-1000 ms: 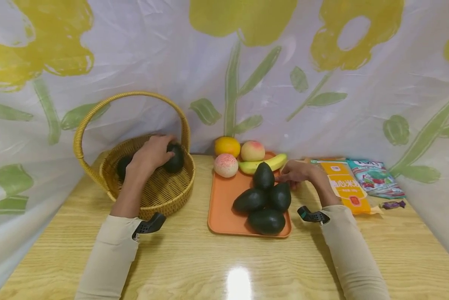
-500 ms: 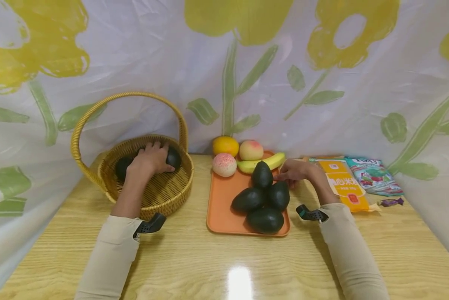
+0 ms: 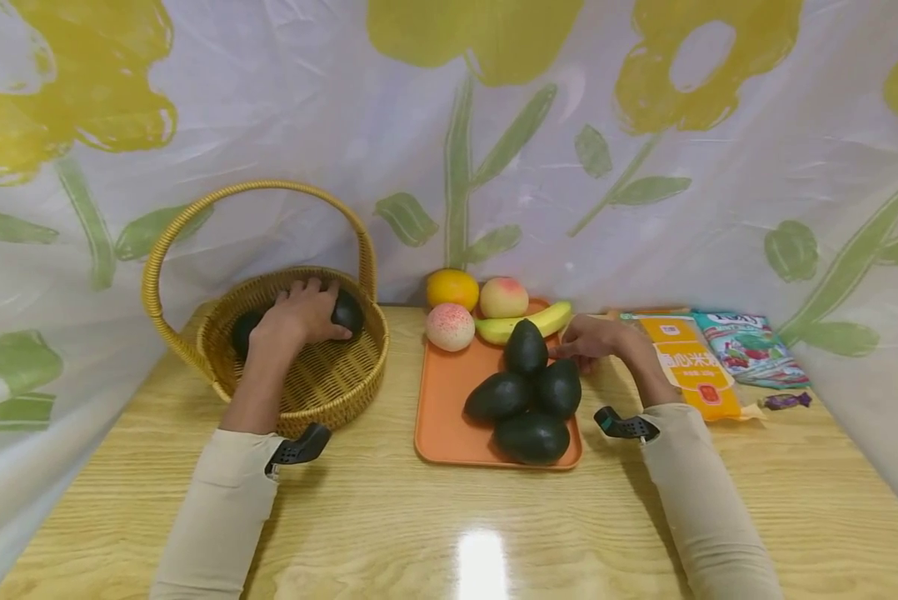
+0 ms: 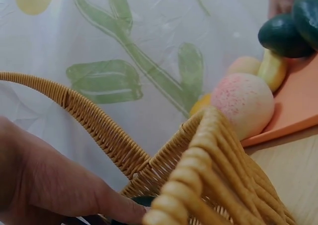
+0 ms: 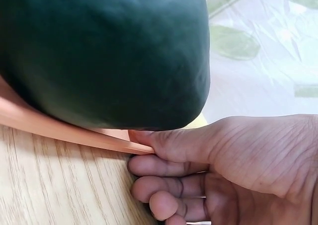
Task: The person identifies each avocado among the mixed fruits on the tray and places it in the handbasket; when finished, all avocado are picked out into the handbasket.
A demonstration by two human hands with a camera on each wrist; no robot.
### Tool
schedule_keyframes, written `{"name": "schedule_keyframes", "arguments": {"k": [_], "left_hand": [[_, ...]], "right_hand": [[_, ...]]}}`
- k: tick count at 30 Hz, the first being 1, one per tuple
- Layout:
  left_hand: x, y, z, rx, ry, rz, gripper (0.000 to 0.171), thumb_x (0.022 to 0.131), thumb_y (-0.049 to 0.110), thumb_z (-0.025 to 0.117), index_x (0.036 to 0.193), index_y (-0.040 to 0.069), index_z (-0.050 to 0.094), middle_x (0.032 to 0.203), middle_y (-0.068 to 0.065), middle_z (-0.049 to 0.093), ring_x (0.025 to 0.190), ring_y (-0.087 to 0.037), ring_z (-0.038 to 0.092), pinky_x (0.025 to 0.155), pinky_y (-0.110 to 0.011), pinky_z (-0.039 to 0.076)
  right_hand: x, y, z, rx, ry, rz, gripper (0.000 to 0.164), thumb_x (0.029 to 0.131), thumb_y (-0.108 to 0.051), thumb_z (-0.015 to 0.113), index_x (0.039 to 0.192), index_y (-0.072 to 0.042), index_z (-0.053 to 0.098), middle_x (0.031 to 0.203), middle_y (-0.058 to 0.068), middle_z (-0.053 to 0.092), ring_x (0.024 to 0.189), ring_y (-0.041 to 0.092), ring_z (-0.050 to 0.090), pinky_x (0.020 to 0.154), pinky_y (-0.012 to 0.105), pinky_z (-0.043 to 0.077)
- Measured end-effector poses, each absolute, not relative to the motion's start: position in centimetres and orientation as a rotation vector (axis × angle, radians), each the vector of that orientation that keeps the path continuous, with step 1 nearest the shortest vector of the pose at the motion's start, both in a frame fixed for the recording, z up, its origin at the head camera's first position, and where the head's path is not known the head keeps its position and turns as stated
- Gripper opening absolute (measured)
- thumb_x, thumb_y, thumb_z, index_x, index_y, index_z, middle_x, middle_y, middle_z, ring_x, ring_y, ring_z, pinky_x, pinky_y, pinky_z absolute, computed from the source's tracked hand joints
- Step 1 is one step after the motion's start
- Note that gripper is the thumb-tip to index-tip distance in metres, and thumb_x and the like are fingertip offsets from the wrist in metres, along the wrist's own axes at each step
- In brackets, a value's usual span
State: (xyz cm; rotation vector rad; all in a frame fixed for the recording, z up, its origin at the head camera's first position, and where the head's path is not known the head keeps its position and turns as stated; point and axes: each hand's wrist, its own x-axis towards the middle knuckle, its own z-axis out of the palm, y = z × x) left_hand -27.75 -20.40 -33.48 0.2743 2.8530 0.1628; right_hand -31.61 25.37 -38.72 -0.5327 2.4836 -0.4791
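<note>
My left hand (image 3: 296, 321) reaches down into a wicker basket (image 3: 332, 406), thumb and fingers on either side of a dark green avocado (image 3: 349, 313); the palm hides part of it. Another avocado (image 3: 244, 333) lies at the basket's left, partly behind the hand. In the left wrist view the thumb stretches past the basket rim (image 4: 186, 178). Farther right, my right hand (image 3: 595, 340) pinches the edge of an orange tray (image 3: 440, 417), thumb on top and fingers below. Several avocados (image 3: 500, 397) are piled on this tray, one of them (image 5: 109, 56) close above the thumb.
Behind the pile sit a banana (image 3: 524, 323), two peaches (image 3: 450, 327) and a yellow fruit (image 3: 452, 289). Right of the tray lie an orange packet (image 3: 692, 367), a teal bag (image 3: 749, 350) and a purple candy (image 3: 786, 401). The basket's tall handle (image 3: 261, 185) arches overhead; a flowered curtain hangs behind.
My left hand has shifted slightly left within the basket, and its thumb has come lower beside the avocado, now more covered. The right hand keeps its pinch on the tray.
</note>
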Motion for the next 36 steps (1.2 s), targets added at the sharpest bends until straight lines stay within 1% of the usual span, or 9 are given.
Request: {"name": "schedule_keyframes", "arguments": {"k": [4,9,13,19,23,26,29,32,36], "left_hand": [[-27.4,-20.6,-33.0,0.275,2.857,0.176,0.089,0.102,0.038,0.068,0.164,-0.004,0.021,0.165,-0.039,0.019,0.152,-0.062,0.016,0.124,-0.072,0.019],[-27.0,-20.4,-32.1,0.318,2.898,0.197,0.083,0.102,0.037,0.067,0.163,-0.001,0.025,0.165,-0.038,0.020,0.151,-0.062,0.020,0.123,-0.072,0.022],[-26.5,-20.0,-31.2,0.385,2.939,0.236,0.076,0.103,0.036,0.066,0.163,0.004,0.032,0.163,-0.036,0.028,0.150,-0.060,0.026,0.120,-0.072,0.028],[-25.0,-19.0,-29.4,0.497,2.934,0.290,0.072,0.104,0.034,0.065,0.164,0.008,0.033,0.156,-0.033,0.038,0.144,-0.053,0.041,0.115,-0.066,0.041],[-23.9,-18.2,-28.4,0.551,2.921,0.276,0.072,0.104,0.034,0.065,0.164,0.010,0.033,0.157,-0.032,0.041,0.144,-0.050,0.044,0.116,-0.063,0.041],[-23.2,-17.6,-28.0,0.598,2.923,0.282,0.069,0.105,0.033,0.064,0.163,0.010,0.035,0.160,-0.030,0.041,0.147,-0.048,0.043,0.119,-0.062,0.039],[-22.8,-16.6,-27.7,0.730,2.936,0.348,0.063,0.106,0.029,0.063,0.161,0.009,0.039,0.159,-0.026,0.045,0.146,-0.045,0.046,0.119,-0.059,0.041],[-22.6,-15.2,-27.7,0.930,2.902,0.457,0.058,0.105,0.025,0.063,0.158,0.009,0.045,0.158,-0.021,0.050,0.146,-0.042,0.048,0.120,-0.057,0.041],[-22.1,-13.5,-28.1,1.150,2.822,0.487,0.052,0.104,0.025,0.066,0.152,0.010,0.054,0.146,-0.016,0.060,0.133,-0.036,0.057,0.114,-0.051,0.047]], "right_hand": [[-31.5,25.3,-38.7,-0.521,2.476,-0.488,0.039,0.104,-0.035,0.065,0.071,-0.013,0.066,0.061,-0.003,0.062,0.058,0.010,0.060,0.061,0.026,0.048],[-31.5,25.1,-38.4,-0.525,2.481,-0.483,0.038,0.104,-0.034,0.064,0.073,-0.012,0.067,0.062,-0.001,0.065,0.059,0.010,0.062,0.062,0.026,0.051],[-31.3,25.1,-38.2,-0.519,2.477,-0.493,0.038,0.104,-0.034,0.064,0.073,-0.012,0.067,0.063,0.000,0.066,0.059,0.011,0.064,0.062,0.027,0.053],[-31.4,25.4,-38.2,-0.541,2.483,-0.492,0.040,0.104,-0.035,0.064,0.072,-0.012,0.067,0.063,0.000,0.066,0.059,0.011,0.063,0.061,0.027,0.051],[-31.4,25.4,-38.6,-0.534,2.489,-0.493,0.040,0.103,-0.034,0.065,0.070,-0.013,0.066,0.061,-0.001,0.064,0.058,0.011,0.061,0.060,0.026,0.049],[-31.5,25.4,-39.0,-0.528,2.474,-0.496,0.041,0.103,-0.036,0.066,0.069,-0.014,0.065,0.060,-0.002,0.063,0.058,0.012,0.060,0.060,0.025,0.047],[-31.5,25.4,-38.8,-0.564,2.487,-0.471,0.041,0.103,-0.036,0.065,0.069,-0.013,0.067,0.060,-0.001,0.063,0.057,0.012,0.060,0.060,0.025,0.047],[-31.5,25.5,-38.7,-0.597,2.526,-0.428,0.043,0.104,-0.037,0.064,0.069,-0.012,0.067,0.060,0.000,0.064,0.057,0.012,0.060,0.060,0.026,0.047],[-31.7,25.5,-39.1,-0.623,2.532,-0.417,0.042,0.105,-0.036,0.063,0.071,-0.011,0.067,0.062,0.001,0.066,0.058,0.011,0.062,0.061,0.027,0.049]]}}
